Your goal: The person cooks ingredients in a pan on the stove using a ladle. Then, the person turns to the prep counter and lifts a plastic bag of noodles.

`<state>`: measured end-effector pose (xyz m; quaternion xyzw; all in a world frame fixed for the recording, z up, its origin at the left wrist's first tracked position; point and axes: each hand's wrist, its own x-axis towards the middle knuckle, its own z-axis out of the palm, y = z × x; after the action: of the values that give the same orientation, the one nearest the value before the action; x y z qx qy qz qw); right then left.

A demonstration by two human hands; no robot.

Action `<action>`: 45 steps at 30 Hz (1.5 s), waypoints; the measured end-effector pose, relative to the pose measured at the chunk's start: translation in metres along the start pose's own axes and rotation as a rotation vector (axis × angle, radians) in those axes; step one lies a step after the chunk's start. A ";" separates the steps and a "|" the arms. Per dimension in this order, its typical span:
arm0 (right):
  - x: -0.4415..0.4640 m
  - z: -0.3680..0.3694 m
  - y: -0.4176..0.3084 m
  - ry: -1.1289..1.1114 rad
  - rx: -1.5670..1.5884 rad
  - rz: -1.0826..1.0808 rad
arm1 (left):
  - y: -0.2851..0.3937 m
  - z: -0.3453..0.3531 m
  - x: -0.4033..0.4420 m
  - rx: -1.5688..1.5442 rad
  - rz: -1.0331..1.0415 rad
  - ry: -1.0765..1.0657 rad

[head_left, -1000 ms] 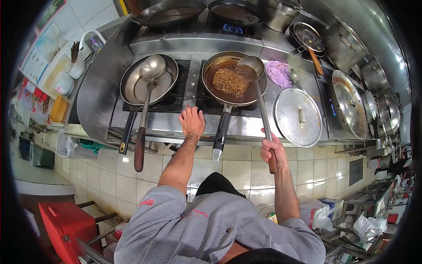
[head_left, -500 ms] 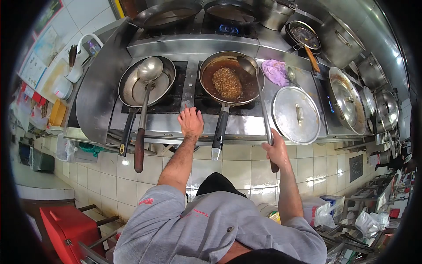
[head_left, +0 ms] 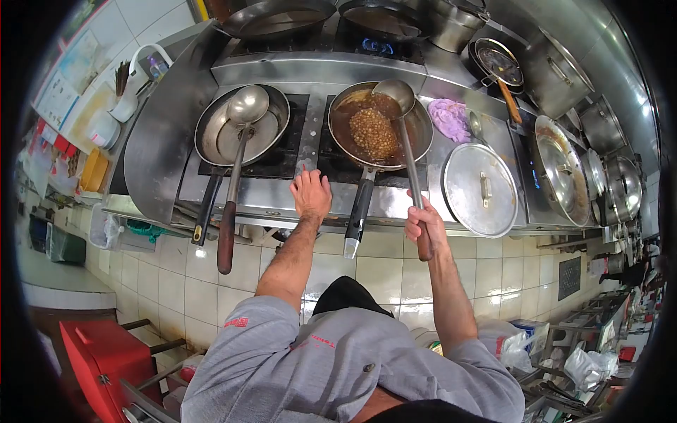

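My right hand [head_left: 426,224] is closed around the wooden grip of a long metal ladle [head_left: 407,158]. The ladle's bowl is over the far right part of a frying pan [head_left: 429,134] holding brown sauce and a heap of small pale brown beans or grains [head_left: 374,132]. My left hand [head_left: 311,194] lies with fingers spread on the steel front of the stove [head_left: 278,199], left of that pan's black handle, apart from it. Further left, a second frying pan [head_left: 211,151] has another ladle [head_left: 248,106] resting in it.
A round metal lid [head_left: 469,190], a purple cloth [head_left: 449,118] and a spoon [head_left: 477,127] lie right of the pan. Two dark pans [head_left: 278,17] [head_left: 381,20] stand at the back, one over a blue flame. A strainer with a wooden handle [head_left: 509,101] and several pots are at right.
My right hand has moved slightly left and up, turning the ladle so its bowl looks larger and shinier over the sauce. My left hand stays on the stove front. The view has shifted slightly.
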<state>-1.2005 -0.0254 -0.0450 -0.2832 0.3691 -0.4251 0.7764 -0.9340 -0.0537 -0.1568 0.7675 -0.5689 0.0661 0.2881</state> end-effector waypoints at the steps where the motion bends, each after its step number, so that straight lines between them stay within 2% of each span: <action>1: -0.002 0.001 0.000 0.008 0.000 -0.013 | 0.000 0.000 0.000 0.000 0.002 0.002; 11: -0.055 -0.005 -0.017 0.030 -0.215 -0.069 | 0.000 -0.002 0.000 0.007 0.003 -0.015; 13: -0.069 -0.004 -0.019 0.081 -0.497 -0.077 | 0.002 -0.003 0.000 -0.005 0.010 -0.001; 14: -0.075 -0.002 -0.018 0.083 -0.497 -0.079 | 0.001 -0.003 0.000 -0.007 0.012 0.000; 16: -0.085 0.001 -0.013 0.217 -0.729 -0.110 | 0.001 -0.003 0.000 0.003 0.003 -0.018; 24: -0.082 0.018 0.010 0.157 -0.765 -0.022 | 0.000 -0.002 0.000 -0.007 0.010 -0.011; 29: -0.066 0.001 -0.003 0.155 -0.775 -0.081 | 0.000 -0.002 0.001 -0.004 -0.001 -0.004; 32: -0.056 -0.011 -0.002 0.315 -0.955 -0.119 | 0.001 -0.001 -0.001 -0.002 0.003 -0.005; 35: -0.043 -0.016 -0.010 0.319 -0.974 -0.095 | -0.001 -0.001 0.000 -0.004 0.009 0.015; 37: -0.035 -0.015 -0.012 0.319 -0.943 -0.098 | 0.000 -0.001 0.000 -0.003 0.011 0.012; 40: -0.027 0.004 -0.020 0.206 -0.648 0.006 | -0.001 0.000 0.000 -0.011 0.009 0.011; 41: -0.025 0.003 -0.019 0.205 -0.647 0.004 | 0.000 0.000 0.000 -0.011 0.010 0.013; 43: -0.020 0.001 -0.018 0.042 -0.015 0.052 | 0.000 -0.001 0.000 -0.009 0.005 0.007; 45: -0.021 -0.002 -0.014 0.017 0.034 0.050 | 0.000 0.000 0.000 -0.001 0.007 0.014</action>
<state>-1.2160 -0.0145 -0.0284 -0.2570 0.3755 -0.4141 0.7883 -0.9338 -0.0532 -0.1568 0.7648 -0.5696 0.0724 0.2922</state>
